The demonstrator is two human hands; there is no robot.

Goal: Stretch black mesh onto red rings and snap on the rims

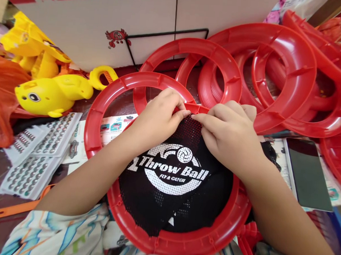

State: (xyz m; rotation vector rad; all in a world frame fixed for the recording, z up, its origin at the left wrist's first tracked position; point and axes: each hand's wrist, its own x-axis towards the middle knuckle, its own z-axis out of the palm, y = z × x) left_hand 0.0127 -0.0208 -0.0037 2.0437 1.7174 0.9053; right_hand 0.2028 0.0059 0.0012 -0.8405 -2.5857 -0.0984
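Note:
A black mesh cloth [201, 197] with white "Throw Ball" print lies loosely over a red plastic ring [187, 242] in front of me. My left hand [165, 112] pinches the far edge of the cloth at the ring's rim, thumb and fingers pressed together. Close beside it, my right hand [230, 127] grips the same edge with its fingertips. Both hands' fingertips almost meet at the top of the ring. The cloth's near edge looks uneven and rests inside the ring's front part.
Several more red rings [302, 62] lean piled at the back and right. A yellow toy [49, 92] and an orange bag [0, 95] lie left, above white trays of small round parts [31, 173]. A phone [309, 173] lies right; a white box [87, 24] stands behind.

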